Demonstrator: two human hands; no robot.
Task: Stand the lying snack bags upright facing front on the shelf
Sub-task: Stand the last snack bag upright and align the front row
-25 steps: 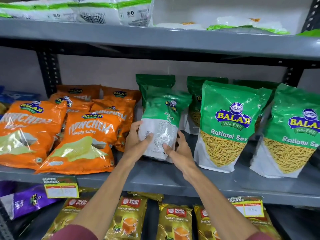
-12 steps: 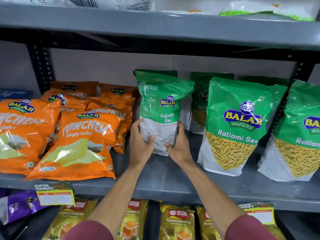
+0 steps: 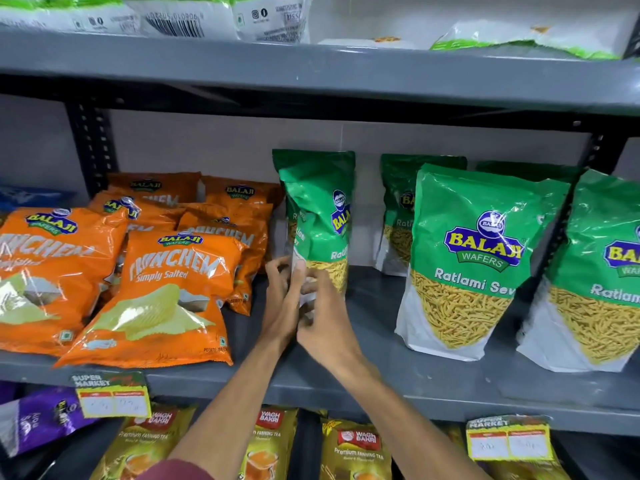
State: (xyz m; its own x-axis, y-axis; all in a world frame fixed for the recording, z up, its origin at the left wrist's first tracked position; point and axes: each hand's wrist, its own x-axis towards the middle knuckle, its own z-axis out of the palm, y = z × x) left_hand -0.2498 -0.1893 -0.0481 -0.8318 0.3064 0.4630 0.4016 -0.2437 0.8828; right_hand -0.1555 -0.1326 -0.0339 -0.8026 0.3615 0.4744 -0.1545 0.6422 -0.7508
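Observation:
A green Ratlami Sev bag (image 3: 320, 216) stands upright on the grey middle shelf (image 3: 381, 375), turned partly so its front faces right. My left hand (image 3: 282, 299) and my right hand (image 3: 325, 320) both grip its white lower part, which they mostly hide. Two more green Ratlami Sev bags (image 3: 474, 258) (image 3: 602, 271) stand upright facing front to the right. Further green bags (image 3: 398, 209) stand behind them at the back.
Several orange Crunchem chip bags (image 3: 162, 296) lie leaning back on the shelf's left half. The upper shelf (image 3: 311, 74) hangs low overhead with white-green packs on it. Tea packs (image 3: 356, 448), a purple bag (image 3: 38, 417) and price tags (image 3: 110, 396) sit below.
The held green bag has been turned from its printed back towards its front and stood further back. My hands have come close together at its base.

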